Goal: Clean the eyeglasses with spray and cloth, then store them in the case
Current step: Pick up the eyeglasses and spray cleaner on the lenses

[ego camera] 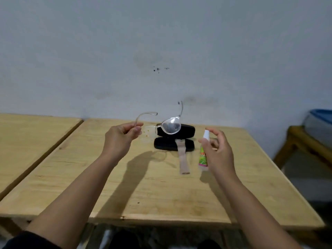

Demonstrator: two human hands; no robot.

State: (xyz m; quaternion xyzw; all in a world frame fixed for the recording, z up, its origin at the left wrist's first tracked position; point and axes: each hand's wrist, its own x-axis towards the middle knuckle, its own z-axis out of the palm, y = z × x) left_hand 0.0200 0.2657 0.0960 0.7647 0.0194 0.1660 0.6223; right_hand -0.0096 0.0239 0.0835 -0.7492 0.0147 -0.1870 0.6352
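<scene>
My left hand [120, 137] pinches one temple of the clear-framed eyeglasses [169, 127] and holds them up above the table, lenses facing me, temples unfolded. My right hand [218, 150] grips a small white spray bottle [203, 151] with a green and pink label, index finger raised over its nozzle, which points toward the glasses. Behind the glasses lies the black case [173, 141], open, its two halves flat on the table. A beige folded cloth [183, 159] lies as a strip from the case's front half toward me.
The wooden table [143, 186] butts against a grey wall. A second wooden table [27, 133] stands at the left with a narrow gap between. At the right stand a wooden frame [305, 150] and a blue-lidded container [321, 123].
</scene>
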